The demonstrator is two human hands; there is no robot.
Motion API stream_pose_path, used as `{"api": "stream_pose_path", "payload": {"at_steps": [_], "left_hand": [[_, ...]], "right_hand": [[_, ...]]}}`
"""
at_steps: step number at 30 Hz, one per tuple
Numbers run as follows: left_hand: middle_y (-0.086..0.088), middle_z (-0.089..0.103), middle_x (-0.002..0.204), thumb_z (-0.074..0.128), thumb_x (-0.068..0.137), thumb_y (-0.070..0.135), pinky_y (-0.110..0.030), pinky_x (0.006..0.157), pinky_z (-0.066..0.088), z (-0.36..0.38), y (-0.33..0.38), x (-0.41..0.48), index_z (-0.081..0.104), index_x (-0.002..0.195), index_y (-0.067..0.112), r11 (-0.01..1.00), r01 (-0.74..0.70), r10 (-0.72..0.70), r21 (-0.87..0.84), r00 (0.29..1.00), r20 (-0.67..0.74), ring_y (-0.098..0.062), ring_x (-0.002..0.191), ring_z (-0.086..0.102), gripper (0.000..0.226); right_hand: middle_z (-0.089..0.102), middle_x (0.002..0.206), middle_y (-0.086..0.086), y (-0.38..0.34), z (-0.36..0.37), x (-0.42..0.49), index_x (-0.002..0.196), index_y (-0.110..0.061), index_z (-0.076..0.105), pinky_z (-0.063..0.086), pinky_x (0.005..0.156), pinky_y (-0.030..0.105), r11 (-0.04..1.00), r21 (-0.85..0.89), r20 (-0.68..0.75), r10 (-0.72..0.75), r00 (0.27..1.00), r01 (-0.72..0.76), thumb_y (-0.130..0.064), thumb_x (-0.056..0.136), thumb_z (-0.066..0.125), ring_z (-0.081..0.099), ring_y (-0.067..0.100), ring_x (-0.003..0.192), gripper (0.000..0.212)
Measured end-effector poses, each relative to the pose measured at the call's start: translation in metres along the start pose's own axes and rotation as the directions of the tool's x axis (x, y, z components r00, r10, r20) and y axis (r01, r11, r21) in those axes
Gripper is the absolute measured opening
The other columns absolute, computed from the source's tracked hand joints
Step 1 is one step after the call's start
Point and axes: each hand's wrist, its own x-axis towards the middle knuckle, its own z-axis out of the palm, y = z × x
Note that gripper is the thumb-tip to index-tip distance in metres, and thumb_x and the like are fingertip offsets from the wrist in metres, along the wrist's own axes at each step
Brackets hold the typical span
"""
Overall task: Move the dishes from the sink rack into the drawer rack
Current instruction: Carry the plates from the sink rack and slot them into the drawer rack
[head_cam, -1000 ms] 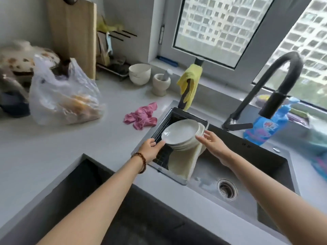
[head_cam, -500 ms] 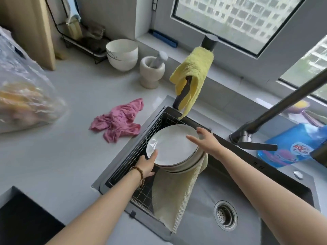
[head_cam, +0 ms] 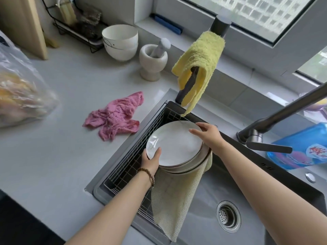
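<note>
A stack of white plates [head_cam: 174, 144] sits over the wire sink rack [head_cam: 134, 156] at the left end of the dark sink. My left hand [head_cam: 150, 160] grips the stack's near-left rim, thumb on top of the upper plate. On the far-right rim my right hand [head_cam: 208, 134] holds the stack, fingers curled over the edge. A pale mesh cloth [head_cam: 175, 197] hangs from under the plates over the rack's side. The drawer rack is out of view.
A pink rag [head_cam: 115, 117] lies on the grey counter left of the sink. Behind it stand white bowls [head_cam: 120, 42], a mortar with pestle [head_cam: 153, 59] and a yellow cloth [head_cam: 198, 66] draped on a dark post. The black faucet [head_cam: 276, 119] and a blue bottle [head_cam: 300, 147] are at right.
The view has closed in on the sink. My left thumb now lies over the top plate's rim, and my right hand has curled further round the far edge of the stack.
</note>
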Motion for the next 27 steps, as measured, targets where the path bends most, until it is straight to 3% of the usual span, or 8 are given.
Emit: {"api": "stream_pose_path", "payload": {"at_steps": [4, 7, 9, 11, 16, 21, 27], "left_hand": [[-0.001, 0.044, 0.142, 0.069, 0.05, 0.064, -0.047, 0.106, 0.038, 0.01, 0.006, -0.009, 0.028, 0.142, 0.031, 0.993, 0.001, -0.005, -0.12, 1.0, -0.027, -0.022, 0.127, 0.046, 0.106], [-0.003, 0.037, 0.147, 0.07, 0.07, 0.053, -0.048, 0.109, 0.034, 0.013, 0.01, -0.015, 0.021, 0.145, 0.03, 0.985, 0.016, -0.028, -0.17, 0.997, -0.068, -0.024, 0.132, 0.04, 0.093], [-0.004, 0.033, 0.149, 0.069, 0.076, 0.047, -0.048, 0.111, 0.031, 0.014, 0.01, -0.015, 0.018, 0.147, 0.028, 0.98, 0.018, -0.038, -0.196, 0.995, -0.096, -0.024, 0.134, 0.037, 0.089], [-0.004, 0.034, 0.148, 0.07, 0.077, 0.043, -0.047, 0.111, 0.032, 0.018, 0.013, -0.016, 0.018, 0.147, 0.025, 0.976, -0.002, -0.022, -0.219, 0.994, -0.105, -0.024, 0.133, 0.038, 0.089], [-0.005, 0.04, 0.143, 0.074, 0.075, 0.035, -0.043, 0.108, 0.037, 0.024, 0.023, -0.036, 0.02, 0.146, 0.018, 0.967, -0.107, 0.081, -0.232, 0.99, -0.119, -0.022, 0.128, 0.043, 0.09], [-0.003, 0.031, 0.149, 0.071, 0.078, 0.038, -0.04, 0.11, 0.034, 0.022, 0.032, -0.062, 0.014, 0.146, 0.023, 0.965, -0.173, 0.156, -0.195, 0.983, -0.099, -0.021, 0.132, 0.038, 0.09], [0.001, 0.029, 0.15, 0.064, 0.081, 0.044, -0.044, 0.108, 0.037, 0.003, 0.034, -0.106, 0.02, 0.144, 0.031, 0.929, -0.309, 0.293, -0.201, 0.95, -0.104, -0.021, 0.132, 0.039, 0.078]], "right_hand": [[0.055, 0.136, 0.009, 0.0, -0.003, 0.001, 0.135, -0.008, 0.053, 0.039, 0.103, 0.031, 0.992, 0.112, 0.014, 0.05, 0.999, -0.051, -0.031, 0.083, 0.072, 0.049, 0.022, 0.126, 0.06], [0.055, 0.134, 0.008, -0.001, -0.003, -0.001, 0.134, -0.008, 0.054, 0.037, 0.099, 0.026, 0.988, 0.148, 0.014, 0.04, 0.999, -0.042, -0.029, 0.083, 0.072, 0.049, 0.02, 0.126, 0.058], [0.056, 0.133, 0.007, -0.003, -0.002, -0.004, 0.134, -0.009, 0.054, 0.038, 0.103, 0.028, 0.985, 0.172, -0.003, 0.032, 0.999, -0.031, -0.03, 0.081, 0.074, 0.049, 0.02, 0.127, 0.06], [0.056, 0.134, 0.008, -0.004, 0.0, -0.008, 0.135, -0.009, 0.052, 0.039, 0.109, 0.037, 0.982, 0.191, -0.024, 0.017, 1.0, -0.012, -0.031, 0.078, 0.077, 0.049, 0.022, 0.128, 0.066], [0.053, 0.139, 0.006, -0.006, 0.0, -0.023, 0.137, -0.011, 0.048, 0.036, 0.111, 0.039, 0.975, 0.221, -0.083, -0.008, 0.996, 0.026, -0.031, 0.073, 0.081, 0.046, 0.018, 0.131, 0.075], [0.06, 0.13, 0.003, -0.007, -0.003, -0.046, 0.133, -0.016, 0.053, 0.045, 0.104, 0.044, 0.944, 0.325, -0.151, 0.002, 0.989, 0.047, -0.056, 0.047, 0.083, 0.056, 0.019, 0.121, 0.1], [0.064, 0.121, 0.004, -0.015, 0.003, -0.096, 0.132, -0.016, 0.053, 0.051, 0.096, 0.043, 0.865, 0.499, -0.192, 0.051, 0.98, 0.053, -0.033, 0.068, 0.083, 0.063, 0.023, 0.108, 0.073]]}}
